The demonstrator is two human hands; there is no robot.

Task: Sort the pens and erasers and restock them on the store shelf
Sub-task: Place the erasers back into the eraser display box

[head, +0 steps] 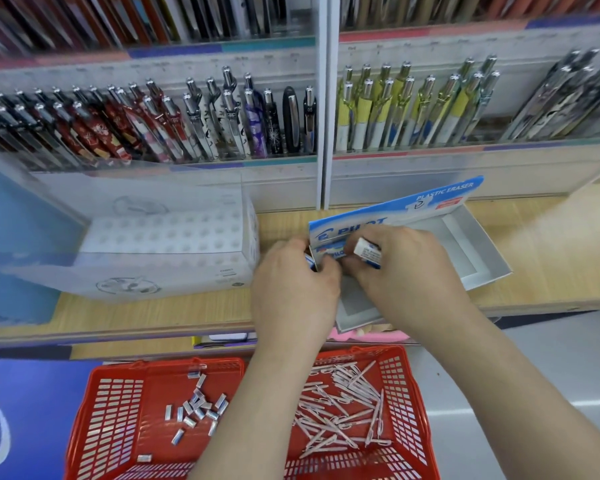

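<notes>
- While pinched between thumb and fingertips of right hand [406, 271], white eraser [368, 251] in blue sleeve, poised over left end of eraser box [482, 258]; grip clamped on eraser.
- Curled round left corner of same box: left hand [293, 285], grip clamped on cardboard there.
- Box open, blue printed lid upright behind, set on wooden shelf [551, 244].
- Just left of box, white tray [167, 237] with rows of round holes.
- Behind, in clear racks, displayed pens [201, 116] standing in rows.
- Below shelf, red basket [118, 396]: loose erasers [198, 408] scattered left, wrapped pens [343, 407] piled right, both forearms crossing above.
</notes>
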